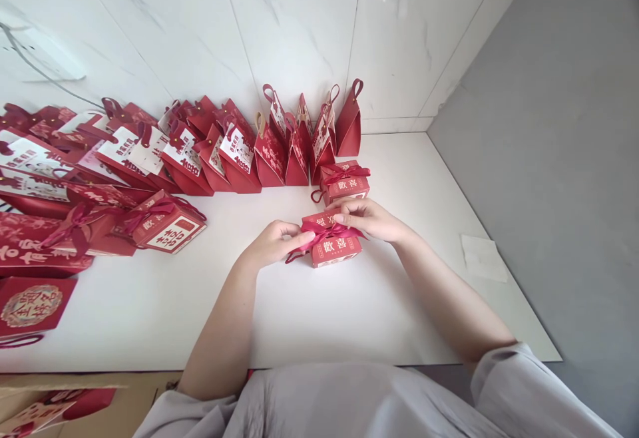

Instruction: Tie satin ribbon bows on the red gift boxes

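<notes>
A small red gift box with gold and white lettering lies on the white table in front of me. A dark red ribbon is tied in a bow over its top. My left hand pinches the bow's left side between thumb and fingers. At the bow's right side, my right hand is closed with thumb and forefinger on the ribbon. Just behind stands a second red box with a similar bow, close to my right fingers. Part of the near box's top is hidden by the bow and hands.
Several red triangular boxes with loop handles stand along the tiled wall. More red boxes crowd the left side. A white paper lies near the table's right edge. Below left is a cardboard box.
</notes>
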Demonstrator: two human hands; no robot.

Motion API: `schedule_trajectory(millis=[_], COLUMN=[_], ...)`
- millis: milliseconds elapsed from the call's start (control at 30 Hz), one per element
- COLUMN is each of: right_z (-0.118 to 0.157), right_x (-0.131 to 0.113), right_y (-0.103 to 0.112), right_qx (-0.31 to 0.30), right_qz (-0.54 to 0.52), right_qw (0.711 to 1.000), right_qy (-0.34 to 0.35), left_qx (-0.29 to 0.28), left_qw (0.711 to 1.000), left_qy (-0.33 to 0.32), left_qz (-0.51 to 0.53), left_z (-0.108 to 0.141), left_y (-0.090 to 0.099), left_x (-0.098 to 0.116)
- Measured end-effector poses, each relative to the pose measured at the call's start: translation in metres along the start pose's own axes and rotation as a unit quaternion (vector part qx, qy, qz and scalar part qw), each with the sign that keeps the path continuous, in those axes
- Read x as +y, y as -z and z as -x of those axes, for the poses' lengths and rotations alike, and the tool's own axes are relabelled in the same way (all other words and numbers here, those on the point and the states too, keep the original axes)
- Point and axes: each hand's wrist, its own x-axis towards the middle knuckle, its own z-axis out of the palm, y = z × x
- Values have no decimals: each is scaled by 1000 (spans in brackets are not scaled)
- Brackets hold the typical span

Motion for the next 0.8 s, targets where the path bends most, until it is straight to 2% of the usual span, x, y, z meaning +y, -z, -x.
schedule_trajectory(millis=[100, 333, 500, 667, 733, 800], right_z=[1, 1, 0, 3, 5, 6], right_x=[-3, -1, 1, -4, -7, -8], right_y=[2, 4, 1, 1, 3, 6], right_qx=[-2, -15, 3, 0, -6, -22], right_qz=[-5, 24, 35, -24, -41, -44], right_qw=[1000, 1000, 999, 999, 999, 998], right_qy=[-5, -10, -12, -31, -35, -38], left_qx=[7, -69, -126, -189, -179, -111], left_qw=[999, 997, 992, 974, 971, 979], left_qy=[17, -7, -5, 37, 63, 69], left_qz=[28, 19, -18, -120, -149, -159], left_z=[-1, 0, 3, 14, 21, 26], left_y=[-1, 3, 9, 24, 32, 37], left_x=[-2, -6, -2, -6, -11, -12])
